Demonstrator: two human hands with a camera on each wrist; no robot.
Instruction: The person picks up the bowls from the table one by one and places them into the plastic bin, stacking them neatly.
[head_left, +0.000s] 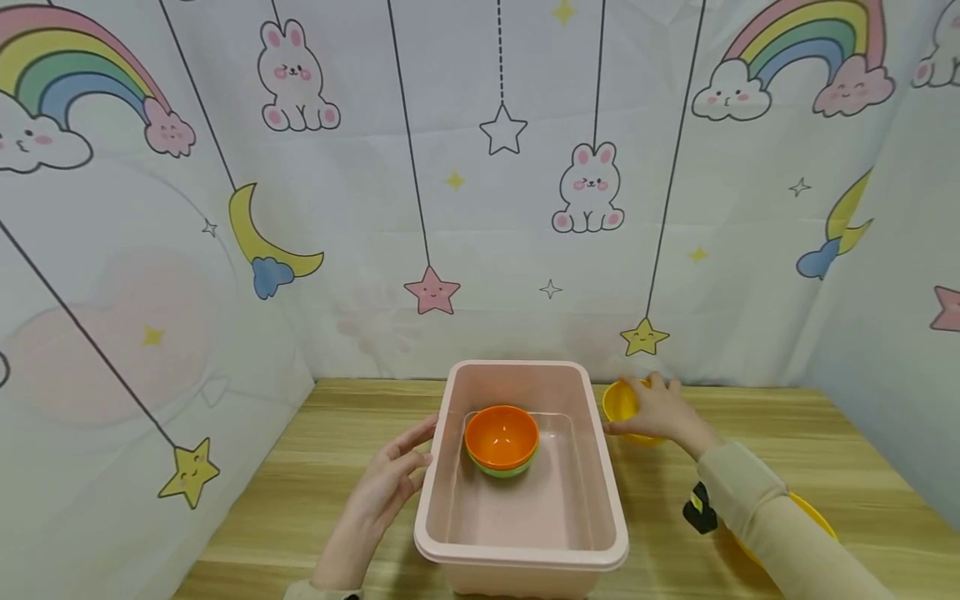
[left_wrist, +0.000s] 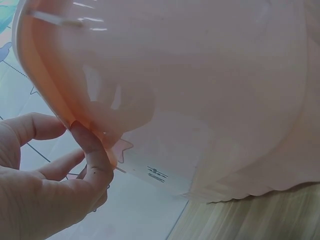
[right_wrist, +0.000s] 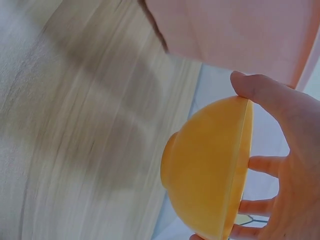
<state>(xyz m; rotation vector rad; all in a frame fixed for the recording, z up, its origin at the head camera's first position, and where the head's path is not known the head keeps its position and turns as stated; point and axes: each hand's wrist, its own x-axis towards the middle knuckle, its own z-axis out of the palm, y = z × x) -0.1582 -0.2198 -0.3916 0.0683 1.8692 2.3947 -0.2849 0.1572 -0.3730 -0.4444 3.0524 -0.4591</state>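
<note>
A pink plastic tub (head_left: 600, 492) stands on the wooden table. Inside it an orange bowl (head_left: 501, 435) sits stacked in a green bowl (head_left: 507, 471). My left hand (head_left: 393, 477) rests against the tub's left wall (left_wrist: 200, 100), its fingertips (left_wrist: 92, 150) touching under the rim. My right hand (head_left: 660, 412) grips a yellow bowl (head_left: 621, 403) just right of the tub's far corner. In the right wrist view the yellow bowl (right_wrist: 210, 167) is tilted on its side, with thumb (right_wrist: 260, 92) and fingers round its rim.
Another yellow dish (head_left: 813, 512) lies on the table (head_left: 300, 483) under my right forearm. A patterned cloth backdrop (head_left: 450, 208) walls in the table at the back and both sides. A dark wrist-worn device (head_left: 700, 508) shows on my right sleeve.
</note>
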